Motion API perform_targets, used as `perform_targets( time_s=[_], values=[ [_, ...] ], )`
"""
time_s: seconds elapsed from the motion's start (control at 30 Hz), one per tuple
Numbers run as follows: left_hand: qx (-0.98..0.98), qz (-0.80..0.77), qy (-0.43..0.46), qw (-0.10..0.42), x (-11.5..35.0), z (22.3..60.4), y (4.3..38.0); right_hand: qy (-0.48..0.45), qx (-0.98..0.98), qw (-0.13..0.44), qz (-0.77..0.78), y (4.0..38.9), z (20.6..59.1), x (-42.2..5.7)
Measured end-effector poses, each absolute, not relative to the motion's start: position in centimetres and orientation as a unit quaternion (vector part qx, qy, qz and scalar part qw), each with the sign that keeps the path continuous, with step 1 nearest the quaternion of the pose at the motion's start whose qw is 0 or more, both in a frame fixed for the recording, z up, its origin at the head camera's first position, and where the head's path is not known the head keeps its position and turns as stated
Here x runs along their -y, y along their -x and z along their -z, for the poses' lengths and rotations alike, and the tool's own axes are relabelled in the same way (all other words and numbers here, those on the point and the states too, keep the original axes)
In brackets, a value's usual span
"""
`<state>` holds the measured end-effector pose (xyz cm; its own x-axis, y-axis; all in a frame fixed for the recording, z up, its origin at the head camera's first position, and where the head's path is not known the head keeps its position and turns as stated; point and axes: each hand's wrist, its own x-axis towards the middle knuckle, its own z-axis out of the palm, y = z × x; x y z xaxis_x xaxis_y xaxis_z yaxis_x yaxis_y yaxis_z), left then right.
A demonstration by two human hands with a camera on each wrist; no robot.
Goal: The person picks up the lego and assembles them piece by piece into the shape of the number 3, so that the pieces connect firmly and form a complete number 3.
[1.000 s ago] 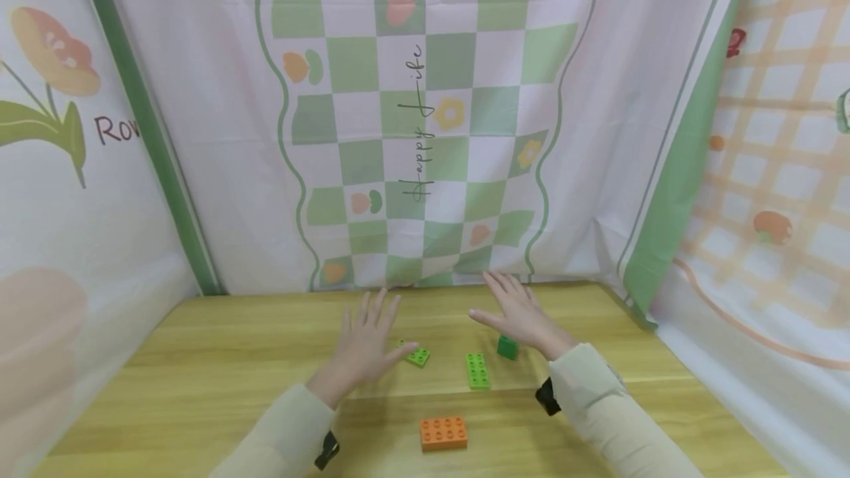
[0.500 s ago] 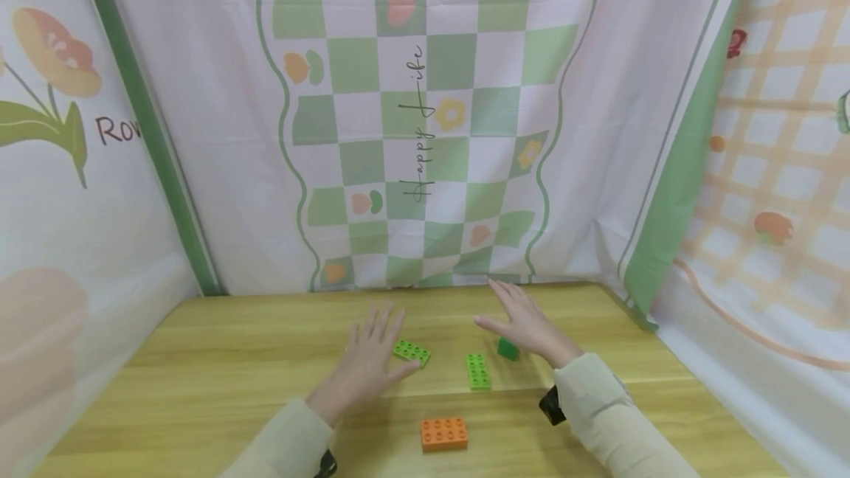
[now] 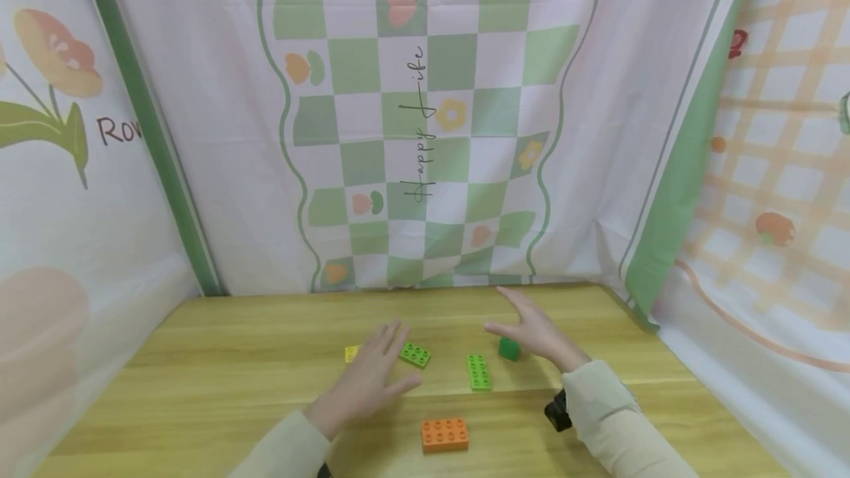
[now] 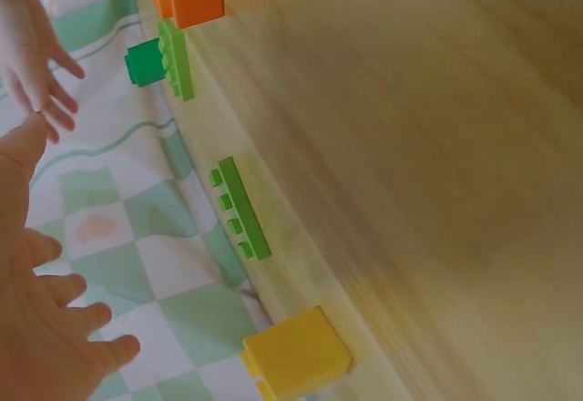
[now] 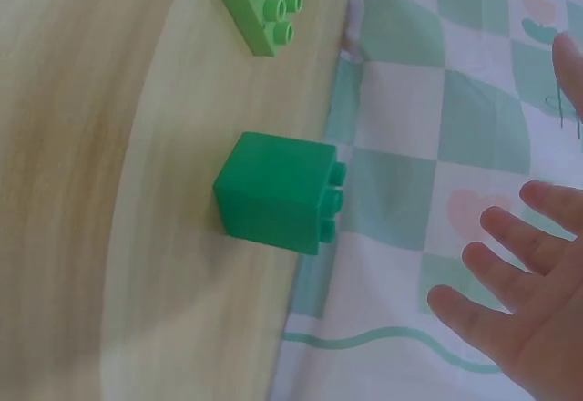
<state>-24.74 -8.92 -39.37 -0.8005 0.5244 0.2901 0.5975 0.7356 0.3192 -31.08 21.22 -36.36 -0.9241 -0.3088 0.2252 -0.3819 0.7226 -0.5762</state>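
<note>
My left hand [image 3: 368, 378] hovers over the left middle of the table, fingers extended, holding nothing. It partly covers a yellow block [image 3: 351, 353], which shows whole in the left wrist view as a yellow block [image 4: 297, 354]. Just right of its fingers lies a flat light-green block [image 3: 415, 355]. My right hand [image 3: 536, 330] is raised above the table with fingers straight and thumb spread. Below it stands a dark green block [image 3: 508, 349], apart from the fingers in the right wrist view. A second flat light-green block [image 3: 478, 372] lies between the hands. Nearer me sits an orange block [image 3: 445, 435].
The blocks rest apart from each other on a wooden table [image 3: 232, 360]. A white curtain with green checks [image 3: 445, 153] hangs behind its far edge. Printed cloths [image 3: 764, 190] hang at both sides.
My left hand has drawn back toward me, uncovering part of the yellow block and more of the light-green one. The right hand has shifted slightly right and lower. The blocks have not moved.
</note>
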Motion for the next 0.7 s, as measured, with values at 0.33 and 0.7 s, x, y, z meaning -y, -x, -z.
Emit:
perform_targets(
  time_s=[0.33, 0.7],
  values=[
    [0.915, 0.215, 0.325, 0.108, 9.1, 40.3, 24.6, -0.175, 0.913, 0.065, -0.364, 31.6, 37.4, -22.4],
    [0.906, 0.284, 0.308, 0.058, 8.7, 41.0, 23.9, -0.176, 0.91, 0.064, -0.37, 31.4, 38.2, -23.2]
  ],
)
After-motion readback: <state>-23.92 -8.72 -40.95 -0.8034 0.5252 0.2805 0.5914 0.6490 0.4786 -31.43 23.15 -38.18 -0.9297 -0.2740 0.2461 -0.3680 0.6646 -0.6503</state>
